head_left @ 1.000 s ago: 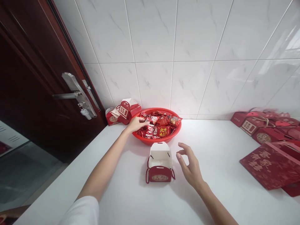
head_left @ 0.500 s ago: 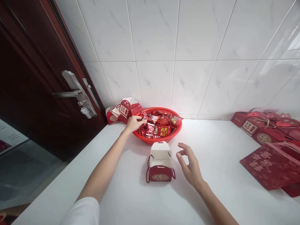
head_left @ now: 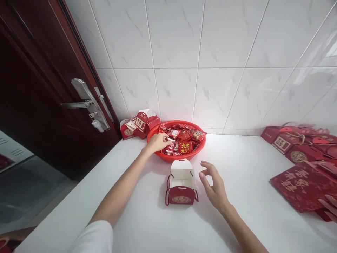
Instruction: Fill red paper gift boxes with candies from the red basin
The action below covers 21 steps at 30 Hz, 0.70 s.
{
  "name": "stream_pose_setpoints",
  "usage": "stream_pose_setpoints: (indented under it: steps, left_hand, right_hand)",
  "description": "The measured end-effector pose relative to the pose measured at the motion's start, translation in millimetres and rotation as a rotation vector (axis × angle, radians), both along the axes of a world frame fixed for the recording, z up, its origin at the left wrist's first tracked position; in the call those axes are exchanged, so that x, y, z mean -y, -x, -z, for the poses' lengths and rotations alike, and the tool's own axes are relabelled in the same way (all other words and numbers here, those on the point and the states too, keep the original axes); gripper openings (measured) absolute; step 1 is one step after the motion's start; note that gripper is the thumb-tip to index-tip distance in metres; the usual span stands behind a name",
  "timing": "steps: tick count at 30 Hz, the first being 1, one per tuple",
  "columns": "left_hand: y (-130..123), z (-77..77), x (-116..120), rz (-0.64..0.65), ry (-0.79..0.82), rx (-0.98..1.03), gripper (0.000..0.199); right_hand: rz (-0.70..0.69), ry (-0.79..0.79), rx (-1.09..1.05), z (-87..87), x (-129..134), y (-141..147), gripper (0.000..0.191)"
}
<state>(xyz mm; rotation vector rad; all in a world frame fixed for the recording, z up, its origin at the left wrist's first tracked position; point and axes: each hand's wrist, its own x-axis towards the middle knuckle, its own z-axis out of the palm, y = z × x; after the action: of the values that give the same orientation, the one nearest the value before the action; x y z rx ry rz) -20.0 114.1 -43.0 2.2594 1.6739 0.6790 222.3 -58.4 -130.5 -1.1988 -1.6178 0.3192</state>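
My left hand (head_left: 158,142) reaches over the left rim of a red plastic basket (head_left: 164,159), thumb and fingers closing at the edge of a red-and-white wrapped candy packet (head_left: 171,146). Several shiny red packets, some with gold lettering, fill the basket. Nearer to me an open dark-red gift box (head_left: 181,196) stands upright, white inside, with cord handles hanging at its sides. Nothing shows in the visible part of its inside. My right hand (head_left: 214,186) hovers just right of that box, fingers curved and thumb apart, holding nothing.
Several red gift boxes (head_left: 140,123) are piled at the back left against the tiled wall. More boxes (head_left: 297,153) and a dark-red gift bag (head_left: 293,188) lie at the right. Another person's hand (head_left: 329,207) touches that bag. A dark door (head_left: 52,63) stands left of the white table.
My left hand has shifted right and slightly down in the basket, onto the red-and-white packet. My right hand stays beside the box. Another person's hand has appeared at the right edge.
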Motion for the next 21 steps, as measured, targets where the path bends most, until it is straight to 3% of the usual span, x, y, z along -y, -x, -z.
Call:
stream_pose_setpoints:
  steps: [10, 14, 16, 21]
  left_hand:
    - [-17.9, 3.1, 6.7, 0.041, 0.016, -0.048, 0.009]
    - [-18.0, 2.3, 4.7, 0.063, 0.042, 0.027, 0.020]
    - [-16.9, 1.9, 3.7, 0.105, 0.064, 0.130, 0.027]
    - [-17.2, -1.7, 10.0, 0.279, 0.185, 0.686, 0.044]
  right_hand:
    - [-0.013, 0.027, -0.029, 1.7, -0.8, 0.4, 0.027]
    - [-0.012, 0.029, -0.037, 1.9, -0.8, 1.3, 0.027]
    - [-0.007, 0.027, -0.047, 1.4, -0.8, 1.5, 0.028]
    - [-0.010, 0.051, -0.101, -0.6, -0.7, 1.5, 0.029]
